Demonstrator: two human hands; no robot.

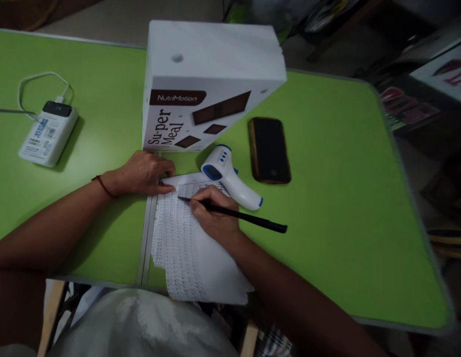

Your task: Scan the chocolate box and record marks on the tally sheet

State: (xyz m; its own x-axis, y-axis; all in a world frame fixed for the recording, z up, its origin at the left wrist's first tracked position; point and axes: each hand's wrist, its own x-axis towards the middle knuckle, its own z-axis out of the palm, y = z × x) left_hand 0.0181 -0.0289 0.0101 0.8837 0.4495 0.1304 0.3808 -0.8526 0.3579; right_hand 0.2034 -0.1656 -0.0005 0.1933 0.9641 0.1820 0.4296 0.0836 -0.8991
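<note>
Handwritten sheets of paper [215, 263] lie in front of me, their lower end reaching past the table's near edge. My right hand [217, 213] is closed around a long black pen [253, 218], its tip on the written lines near the top of the sheets. At the upper left corner of the paper is my left hand [146, 173], fingers curled and thumb pressed on the sheet. Part of that corner is hidden by the hand. Just beyond my right hand a white and blue infrared thermometer [234, 181] lies on its side, touching or overlapping the paper's top right.
A tall white NutriMotion box [215, 54] stands behind the paper. On the right lies a dark phone [269, 148] in a brown case. A white power bank [48, 134] with a cable [40, 75] is at the left. The green table [349, 208] has a metal seam.
</note>
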